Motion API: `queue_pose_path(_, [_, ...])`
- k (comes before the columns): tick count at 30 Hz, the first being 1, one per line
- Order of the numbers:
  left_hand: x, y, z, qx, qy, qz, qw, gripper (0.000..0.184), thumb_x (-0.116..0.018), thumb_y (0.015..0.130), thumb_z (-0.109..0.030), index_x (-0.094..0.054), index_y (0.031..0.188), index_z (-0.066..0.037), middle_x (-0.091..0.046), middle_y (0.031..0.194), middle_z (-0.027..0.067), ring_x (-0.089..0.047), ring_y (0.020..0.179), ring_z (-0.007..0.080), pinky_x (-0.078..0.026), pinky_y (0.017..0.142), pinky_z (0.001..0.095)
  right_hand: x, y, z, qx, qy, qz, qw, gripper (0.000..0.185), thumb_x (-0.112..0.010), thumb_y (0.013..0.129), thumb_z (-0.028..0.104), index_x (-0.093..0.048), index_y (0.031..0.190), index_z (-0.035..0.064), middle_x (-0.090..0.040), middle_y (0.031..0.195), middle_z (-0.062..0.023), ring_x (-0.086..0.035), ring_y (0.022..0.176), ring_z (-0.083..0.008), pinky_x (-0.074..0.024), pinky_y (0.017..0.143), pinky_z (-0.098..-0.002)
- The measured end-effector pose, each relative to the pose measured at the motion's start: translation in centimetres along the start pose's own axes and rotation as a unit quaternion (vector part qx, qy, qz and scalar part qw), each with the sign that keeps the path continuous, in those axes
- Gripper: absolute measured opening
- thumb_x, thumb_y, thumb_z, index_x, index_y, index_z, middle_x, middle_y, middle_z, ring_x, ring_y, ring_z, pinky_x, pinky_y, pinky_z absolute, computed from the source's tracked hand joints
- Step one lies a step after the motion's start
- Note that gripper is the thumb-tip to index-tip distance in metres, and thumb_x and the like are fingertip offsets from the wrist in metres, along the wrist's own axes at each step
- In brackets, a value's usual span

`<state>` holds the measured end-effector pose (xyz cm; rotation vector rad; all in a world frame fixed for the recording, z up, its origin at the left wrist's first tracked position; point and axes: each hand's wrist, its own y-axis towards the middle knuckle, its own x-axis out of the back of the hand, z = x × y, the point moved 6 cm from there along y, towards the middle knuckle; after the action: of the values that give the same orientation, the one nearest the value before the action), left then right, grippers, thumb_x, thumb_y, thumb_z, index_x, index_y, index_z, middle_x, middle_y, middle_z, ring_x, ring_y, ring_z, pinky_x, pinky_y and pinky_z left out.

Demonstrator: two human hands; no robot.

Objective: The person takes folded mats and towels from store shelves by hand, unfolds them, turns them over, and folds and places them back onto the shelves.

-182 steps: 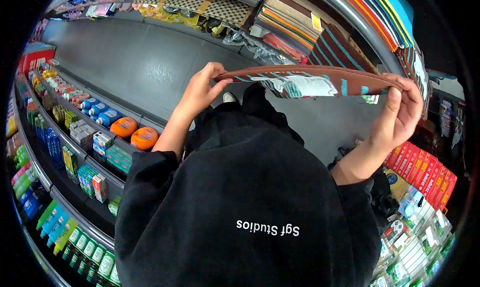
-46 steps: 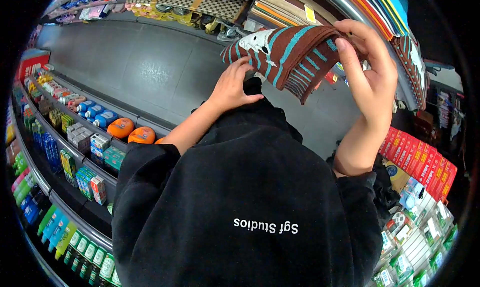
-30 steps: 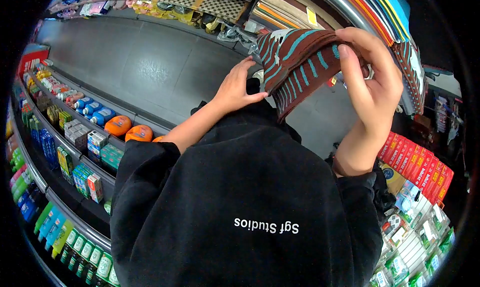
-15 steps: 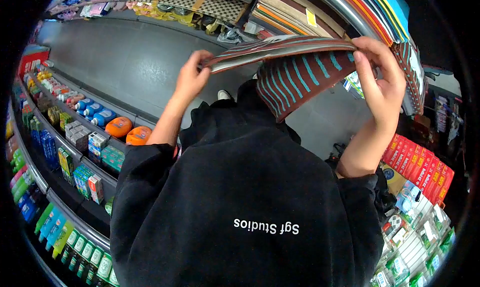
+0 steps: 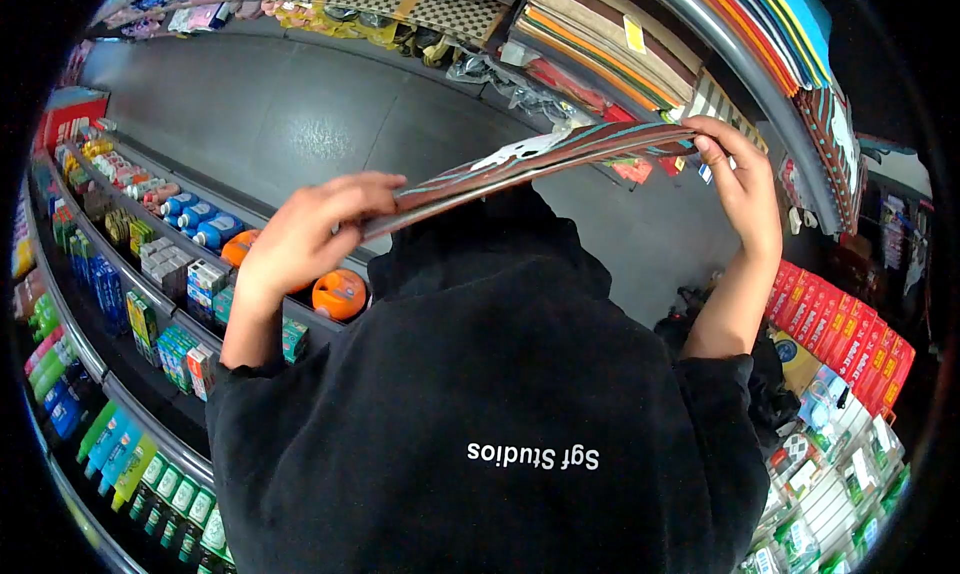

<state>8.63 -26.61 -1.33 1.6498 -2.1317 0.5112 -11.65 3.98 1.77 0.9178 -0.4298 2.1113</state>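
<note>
Above the floor (image 5: 320,124), left hand (image 5: 300,239) and right hand (image 5: 740,189) pinch 1 brown mat (image 5: 572,150).

Moderately bright, cool indoor light is recorded. Diffuse glare is noted on the floor (image 5: 322,134); streaked highlights are carried by the rail (image 5: 77,336). Fold detail in the black shirt (image 5: 480,374) is partly lost. The left hand (image 5: 318,222) is rendered slightly soft. Shelves are bowed by fisheye distortion; corners are blacked out.

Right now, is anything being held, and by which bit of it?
A brown mat with teal stripes, by its two ends: the left hand grips one end, the right hand pinches the other between thumb and fingers.
</note>
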Motion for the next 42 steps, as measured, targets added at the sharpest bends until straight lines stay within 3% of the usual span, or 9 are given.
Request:
queue_pose_path(4, [-0.3,-0.3,-2.5,-0.009,0.123,0.013,0.992,0.04,-0.051,0.063,0.006,-0.057,0.097,-0.014,-0.057,0.116,0.0061,-0.061,0.071,0.031,-0.05,0.061,0.0365,0.2,-0.1,-0.8,-0.024,0.023,-0.007,0.999,0.019,-0.054,0.088,0.012,-0.062,0.102,0.0006,-0.064,0.094,-0.0079,-0.057,0.081,-0.0133,-0.0454,0.071,-0.0253])
queue_pose_path(5, [-0.1,-0.2,-2.8,-0.029,0.14,0.0,0.99,0.033,-0.052,0.064,0.004,-0.058,0.093,-0.01,-0.061,0.106,0.0078,-0.061,0.068,0.0301,-0.049,0.059,0.0363,0.2,-0.1,-0.7,-0.024,0.023,-0.008,0.999,0.019,-0.054,0.088,0.012,-0.062,0.102,0.0006,-0.064,0.094,-0.0079,-0.057,0.081,-0.0133,-0.0454,0.071,-0.0253])
queue_pose_path(11, [1.1,-0.4,-1.8,-0.018,0.194,-0.005,0.981,0.014,-0.058,0.067,-0.005,-0.057,0.081,-0.004,-0.065,0.089,0.0126,-0.061,0.069,0.0299,-0.049,0.06,0.0367,0.9,-0.6,-0.3,-0.019,0.043,-0.021,0.999,0.019,-0.054,0.088,0.012,-0.062,0.101,0.0012,-0.063,0.093,-0.0053,-0.055,0.08,-0.0104,-0.0448,0.069,-0.0231])
queue_pose_path(15, [1.6,-0.1,-2.3,-0.08,0.158,-0.046,0.983,0.019,-0.07,0.067,-0.015,-0.057,0.075,-0.004,-0.065,0.088,0.0117,-0.061,0.071,0.0288,-0.048,0.06,0.0339,1.6,-1.3,-0.4,-0.011,0.049,-0.046,0.998,0.019,-0.054,0.089,0.013,-0.062,0.102,0.0014,-0.063,0.093,-0.0044,-0.055,0.081,-0.0103,-0.0452,0.069,-0.0238])
queue_pose_path(19, [2.0,0.1,-2.3,-0.075,0.184,-0.075,0.977,0.018,-0.073,0.065,-0.004,-0.057,0.073,-0.004,-0.066,0.089,0.0121,-0.063,0.072,0.0245,-0.048,0.062,0.0298,2.3,-2.2,-0.9,-0.041,0.063,-0.045,0.996,0.019,-0.055,0.089,0.013,-0.062,0.101,0.0018,-0.063,0.094,-0.0039,-0.055,0.082,-0.0101,-0.045,0.07,-0.0241])
queue_pose_path(30, [2.5,0.4,-1.6,-0.133,0.164,-0.247,0.946,0.014,-0.067,0.07,0.004,-0.061,0.082,-0.001,-0.066,0.087,0.0121,-0.065,0.074,0.02,-0.05,0.065,0.0276,4.1,-4.1,-2.1,-0.036,0.116,-0.077,0.99,0.019,-0.057,0.087,0.014,-0.063,0.1,0.0003,-0.062,0.092,-0.003,-0.051,0.076,-0.0085,-0.042,0.067,-0.0224])
queue_pose_path(32, [2.5,0.7,-1.0,-0.033,0.04,-0.321,0.946,0.017,-0.065,0.074,0.004,-0.064,0.091,0.0,-0.066,0.083,0.0086,-0.063,0.073,0.0124,-0.049,0.065,0.0254,4.5,-4.5,-2.6,-0.04,0.118,-0.08,0.989,0.02,-0.058,0.087,0.014,-0.063,0.1,0.0002,-0.062,0.092,-0.0031,-0.051,0.076,-0.0087,-0.042,0.067,-0.0225])
queue_pose_path(40, [-0.4,4.3,2.8,0.123,-0.064,-0.283,0.949,0.019,-0.065,0.08,-0.007,-0.061,0.097,0.001,-0.061,0.077,-0.0003,-0.053,0.065,0.0035,-0.041,0.056,0.0166,5.3,-6.1,-6.3,-0.045,0.205,-0.091,0.973,0.019,-0.058,0.086,0.008,-0.061,0.103,-0.0001,-0.063,0.094,-0.0045,-0.057,0.081,-0.0096,-0.0447,0.068,-0.023])
queue_pose_path(42, [-1.8,5.9,2.8,0.11,-0.287,-0.306,0.901,0.011,-0.062,0.082,-0.01,-0.061,0.089,-0.001,-0.058,0.073,-0.002,-0.051,0.06,0.0028,-0.039,0.051,0.0176,5.3,-6.3,-7.3,-0.065,0.267,-0.098,0.956,0.022,-0.059,0.085,0.006,-0.058,0.105,0.0,-0.063,0.086,-0.0048,-0.057,0.075,-0.0086,-0.0439,0.062,-0.0216])
